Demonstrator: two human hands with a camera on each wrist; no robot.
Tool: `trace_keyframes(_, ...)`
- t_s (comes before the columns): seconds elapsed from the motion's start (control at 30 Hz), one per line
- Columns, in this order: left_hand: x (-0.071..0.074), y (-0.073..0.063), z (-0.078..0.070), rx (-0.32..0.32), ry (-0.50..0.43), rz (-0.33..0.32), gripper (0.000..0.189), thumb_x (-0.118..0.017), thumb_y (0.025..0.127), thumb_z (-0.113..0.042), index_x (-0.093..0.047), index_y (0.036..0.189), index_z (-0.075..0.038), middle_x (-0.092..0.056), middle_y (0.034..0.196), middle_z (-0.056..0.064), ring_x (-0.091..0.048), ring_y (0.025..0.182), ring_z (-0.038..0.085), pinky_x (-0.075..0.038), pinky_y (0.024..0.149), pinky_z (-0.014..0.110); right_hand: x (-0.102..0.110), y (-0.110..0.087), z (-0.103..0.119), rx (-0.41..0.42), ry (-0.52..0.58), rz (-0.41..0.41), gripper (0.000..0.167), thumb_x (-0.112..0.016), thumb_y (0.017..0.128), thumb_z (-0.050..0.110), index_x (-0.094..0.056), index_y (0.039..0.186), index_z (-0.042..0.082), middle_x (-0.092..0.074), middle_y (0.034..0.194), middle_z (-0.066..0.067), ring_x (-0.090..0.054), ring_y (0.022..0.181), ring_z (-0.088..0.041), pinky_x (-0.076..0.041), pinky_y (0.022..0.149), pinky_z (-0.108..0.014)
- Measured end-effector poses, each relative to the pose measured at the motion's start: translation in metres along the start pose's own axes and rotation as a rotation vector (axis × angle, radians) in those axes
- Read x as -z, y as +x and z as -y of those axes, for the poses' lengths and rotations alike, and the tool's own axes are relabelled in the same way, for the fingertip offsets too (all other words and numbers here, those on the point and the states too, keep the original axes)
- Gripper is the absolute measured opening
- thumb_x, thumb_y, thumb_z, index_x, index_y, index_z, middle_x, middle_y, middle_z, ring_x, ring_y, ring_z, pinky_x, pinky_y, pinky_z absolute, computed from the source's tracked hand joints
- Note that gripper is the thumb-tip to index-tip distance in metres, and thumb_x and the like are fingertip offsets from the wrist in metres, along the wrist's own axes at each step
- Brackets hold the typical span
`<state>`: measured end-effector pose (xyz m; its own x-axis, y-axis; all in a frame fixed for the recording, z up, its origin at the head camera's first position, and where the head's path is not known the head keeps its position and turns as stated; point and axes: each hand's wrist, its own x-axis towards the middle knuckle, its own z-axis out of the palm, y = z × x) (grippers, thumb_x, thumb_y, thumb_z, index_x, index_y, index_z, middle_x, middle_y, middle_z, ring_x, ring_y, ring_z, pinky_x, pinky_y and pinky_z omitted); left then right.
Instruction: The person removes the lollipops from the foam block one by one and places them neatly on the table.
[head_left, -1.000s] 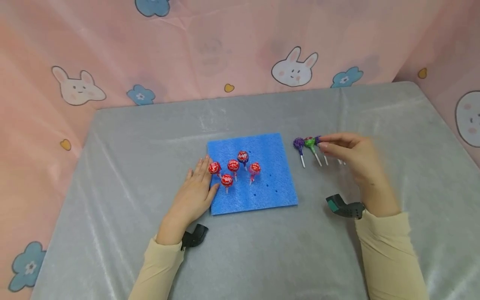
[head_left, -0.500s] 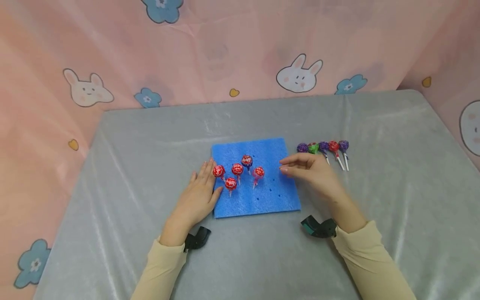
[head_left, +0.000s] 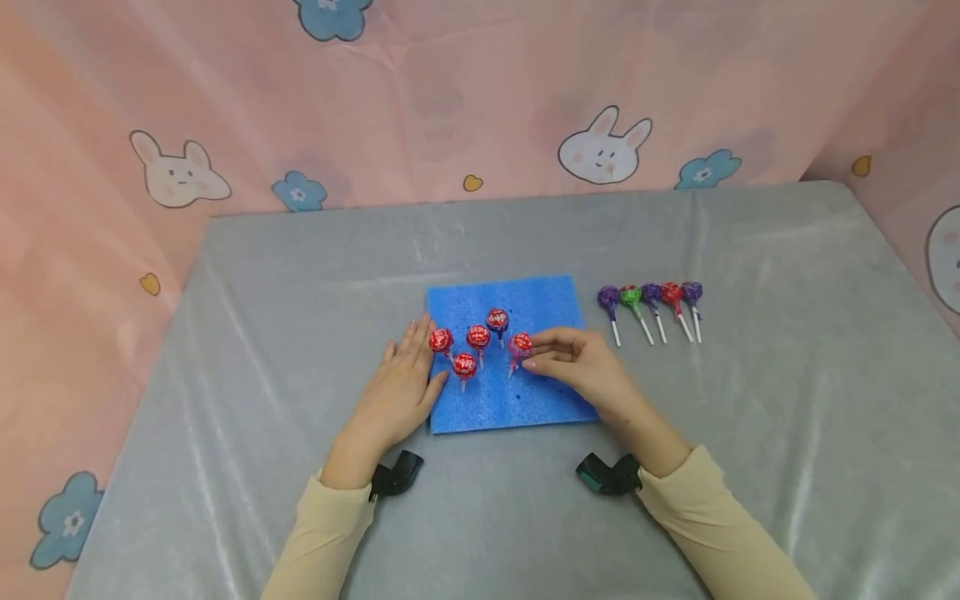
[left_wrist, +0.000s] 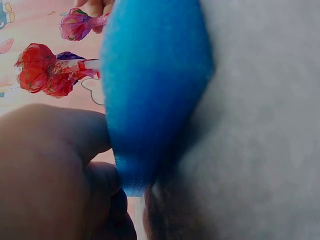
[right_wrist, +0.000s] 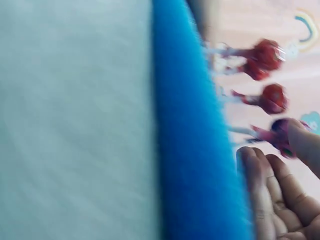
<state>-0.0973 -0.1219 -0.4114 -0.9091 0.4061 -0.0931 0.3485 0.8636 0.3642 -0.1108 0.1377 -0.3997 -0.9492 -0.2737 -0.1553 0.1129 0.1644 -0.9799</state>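
Observation:
My left hand (head_left: 401, 379) lies flat along the left edge of the blue foam board (head_left: 547, 400); in the left wrist view its fingers (left_wrist: 97, 140) touch the board's edge. Several lollipops stand upright by their sticks in the board: red ones (head_left: 477, 336), a red-and-purple one (head_left: 497, 320), and a pink-and-red lollipop (head_left: 520, 343) on the right. My right hand (head_left: 577, 367) is at that pink lollipop, thumb and forefinger curled about its head. In the right wrist view the thumb (right_wrist: 305, 142) overlaps the pink wrapper; the contact behind it is hidden.
Right of the board, several lollipops lie in a row on the grey table (head_left: 750, 400): purple (head_left: 608, 295), green (head_left: 631, 294), red (head_left: 671, 292) and more purple. A pink curtain (head_left: 420, 100) hangs behind. Small holes dot the board.
My right hand has left the row of lollipops and moved left across the board to the pink lollipop. The left hand has stayed on the board's edge. The head view has shifted slightly.

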Motion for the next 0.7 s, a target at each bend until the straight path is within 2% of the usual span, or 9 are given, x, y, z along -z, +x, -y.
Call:
trace_keyframes(0.23,-0.001,0.0,0.0,-0.009,-0.005,-0.008,0.062,-0.04,0.101,-0.031,-0.018,0.148,0.003,-0.008,0.156,0.015,-0.007,0.143,0.029,-0.01,0.113,0.049,-0.011,-0.001,-0.006,0.028,-0.032,-0.01,0.022,-0.07,0.08,-0.004,-0.063,0.098,-0.014,-0.07,0.091,-0.022,-0.069,0.079,-0.008,-0.051,0.076,-0.018)
trace_keyframes(0.5,0.001,-0.001,0.0,0.003,-0.011,-0.001,0.063,-0.04,0.101,-0.031,-0.017,0.149,0.002,-0.006,0.156,0.014,-0.006,0.143,0.028,-0.009,0.113,0.049,-0.016,-0.001,-0.007,0.074,-0.066,-0.024,0.015,-0.071,0.08,-0.005,-0.063,0.091,-0.013,-0.07,0.088,-0.022,-0.069,0.078,-0.009,-0.052,0.072,-0.019)
trace_keyframes(0.7,0.001,0.001,0.001,0.004,-0.014,0.003,0.063,-0.04,0.101,-0.031,-0.016,0.149,0.002,-0.006,0.156,0.013,-0.006,0.143,0.028,-0.009,0.113,0.048,-0.017,0.0,-0.008,0.079,-0.077,-0.037,0.013,-0.071,0.08,-0.005,-0.064,0.088,-0.011,-0.07,0.086,-0.02,-0.068,0.076,-0.008,-0.052,0.07,-0.018)
